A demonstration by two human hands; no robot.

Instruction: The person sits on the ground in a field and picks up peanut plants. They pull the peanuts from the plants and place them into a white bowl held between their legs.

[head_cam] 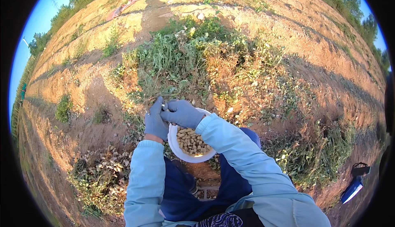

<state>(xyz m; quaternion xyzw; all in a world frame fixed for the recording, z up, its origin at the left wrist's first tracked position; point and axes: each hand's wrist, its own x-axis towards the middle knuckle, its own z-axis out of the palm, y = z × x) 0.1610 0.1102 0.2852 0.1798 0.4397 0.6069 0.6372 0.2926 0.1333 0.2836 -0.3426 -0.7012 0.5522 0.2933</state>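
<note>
Both hands wear grey gloves and meet just above the left rim of a white bowl (173, 148). My left hand (155, 120) is closed around the thin stems of an uprooted peanut plant (149, 99), whose leafy end points up and left. Against its fingers press the bent fingertips of my right hand (184, 114); whatever they pinch is mostly hidden. Many peanuts in their shells (193, 142) lie in the bowl, which sits between my knees. My right hand and sleeve cover the bowl's upper and right parts.
A heap of pulled green plants (182, 54) lies ahead. Peanut plants with pods attached (108, 168) are piled at lower left, and more leafy plants (318, 153) at right. A blue-and-white object (351, 190) lies at far right. Pink cloth (125, 6) rests on the soil farther off.
</note>
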